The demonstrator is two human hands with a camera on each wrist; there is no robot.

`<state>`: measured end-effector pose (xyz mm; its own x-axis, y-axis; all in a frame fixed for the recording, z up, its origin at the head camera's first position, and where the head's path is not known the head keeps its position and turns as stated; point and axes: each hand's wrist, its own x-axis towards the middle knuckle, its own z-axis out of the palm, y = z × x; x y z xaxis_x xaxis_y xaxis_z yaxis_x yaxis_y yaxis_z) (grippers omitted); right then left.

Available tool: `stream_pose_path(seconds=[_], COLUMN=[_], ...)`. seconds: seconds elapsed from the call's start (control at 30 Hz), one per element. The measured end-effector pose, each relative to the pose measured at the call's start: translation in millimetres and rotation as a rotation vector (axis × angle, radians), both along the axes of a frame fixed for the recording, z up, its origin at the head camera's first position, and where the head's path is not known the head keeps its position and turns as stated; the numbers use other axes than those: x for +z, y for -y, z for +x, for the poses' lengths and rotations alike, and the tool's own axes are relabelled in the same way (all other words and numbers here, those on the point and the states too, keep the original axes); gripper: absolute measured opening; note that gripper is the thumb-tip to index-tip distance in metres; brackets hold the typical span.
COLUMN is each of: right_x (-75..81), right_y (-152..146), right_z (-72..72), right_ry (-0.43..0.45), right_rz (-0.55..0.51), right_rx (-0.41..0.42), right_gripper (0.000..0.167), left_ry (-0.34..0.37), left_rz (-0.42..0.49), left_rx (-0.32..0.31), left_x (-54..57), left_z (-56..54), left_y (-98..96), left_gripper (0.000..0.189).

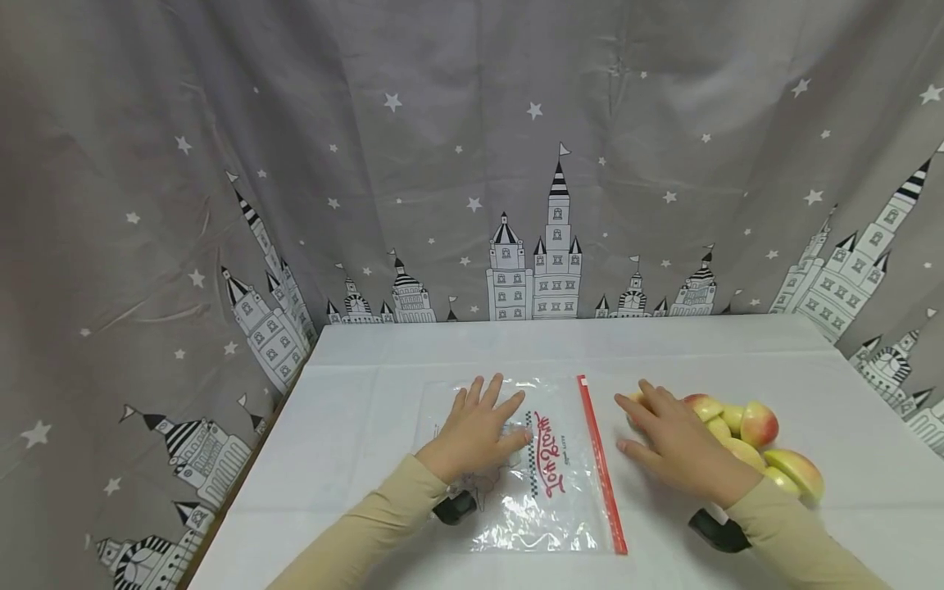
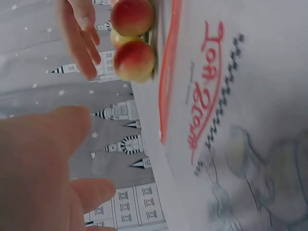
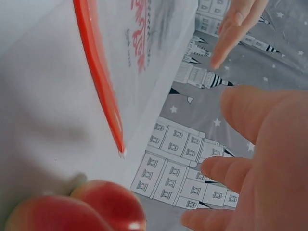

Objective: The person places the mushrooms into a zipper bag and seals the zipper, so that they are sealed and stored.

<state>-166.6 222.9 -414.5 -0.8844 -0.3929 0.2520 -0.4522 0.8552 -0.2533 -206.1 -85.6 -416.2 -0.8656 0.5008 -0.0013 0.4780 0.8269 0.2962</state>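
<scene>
A clear zip bag [image 1: 575,516] lies flat on the white table, with red lettering and a red zip strip [image 1: 605,471] along its right side. Above the bag is my left hand [image 1: 475,430], its fingers spread and holding nothing. Red-and-yellow fruit pieces [image 1: 760,424], which look like apple wedges, lie in a loose group to the right of the bag. My right hand [image 1: 682,447] is over the left part of that group, fingers extended, hiding some pieces. In the right wrist view, rounded red fruit skins [image 3: 110,202] show below the open right hand [image 3: 264,154], apart from it.
The white table [image 1: 354,426] extends to both sides of the bag and fruit. Behind it hangs a grey curtain [image 1: 428,106] printed with castles and stars. A dark wrist strap [image 1: 719,531] shows under the right wrist.
</scene>
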Motion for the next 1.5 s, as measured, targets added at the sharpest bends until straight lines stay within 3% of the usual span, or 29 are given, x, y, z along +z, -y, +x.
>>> stream_pose_path(seconds=[0.2, 0.37, 0.73, 1.03, 1.5], right_x=[-4.6, -9.4, -23.3, -35.0, -47.2], right_y=[9, 15, 24, 24, 22], right_z=[-0.3, 2.6, 6.1, 5.9, 6.7], right_ry=[-0.023, 0.014, 0.192, 0.250, 0.209], right_rz=[-0.012, -0.017, -0.064, -0.071, -0.079], right_rx=[0.033, 0.040, 0.052, 0.057, 0.070], right_gripper=[0.058, 0.058, 0.062, 0.063, 0.061], left_ry=[0.020, 0.043, 0.041, 0.064, 0.056], left_rz=[0.022, 0.035, 0.021, 0.022, -0.006], left_rx=[0.002, 0.011, 0.009, -0.009, -0.023], left_x=[-4.9, -11.1, -23.0, -39.7, -50.0], left_z=[4.9, 9.9, 19.0, 27.7, 38.9], left_y=[-14.1, -24.2, -36.6, -46.7, -54.0], left_gripper=[0.064, 0.066, 0.071, 0.076, 0.079])
